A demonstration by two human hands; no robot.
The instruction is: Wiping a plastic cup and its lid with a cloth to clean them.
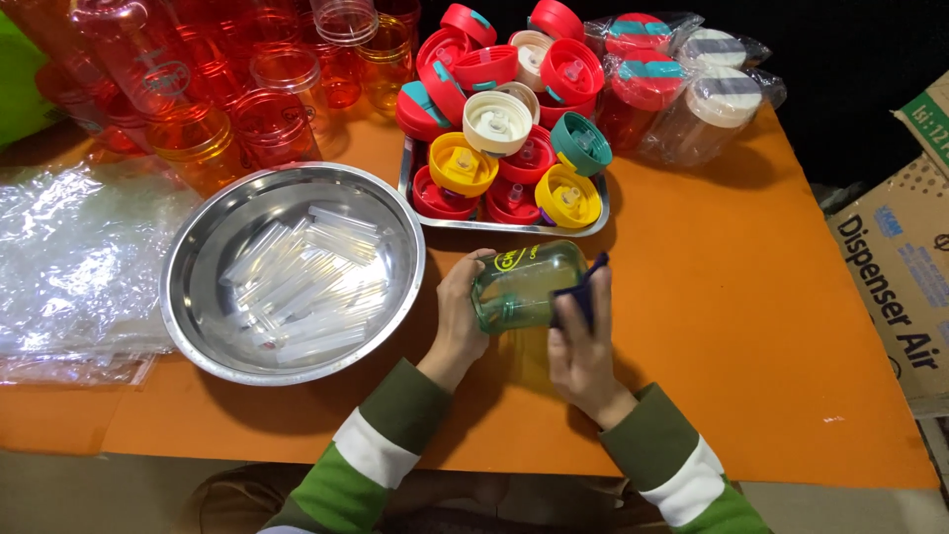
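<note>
A clear green plastic bottle [524, 282] lies on its side just above the orange table, in front of me. My left hand [461, 314] grips its left end. My right hand [581, 351] presses a dark blue cloth [580, 295] against the bottle's right side. Both sleeves are green with a white stripe.
A steel bowl [188, 267] holding several clear plastic straws sits at left. A steel tray [599, 213] piled with red, yellow, white and teal lids stands behind the bottle. Red and orange bottles [237, 89] crowd the back left, wrapped bottles [692, 99] the back right. Plastic wrap [69, 267] lies at left, cardboard boxes [905, 267] at right.
</note>
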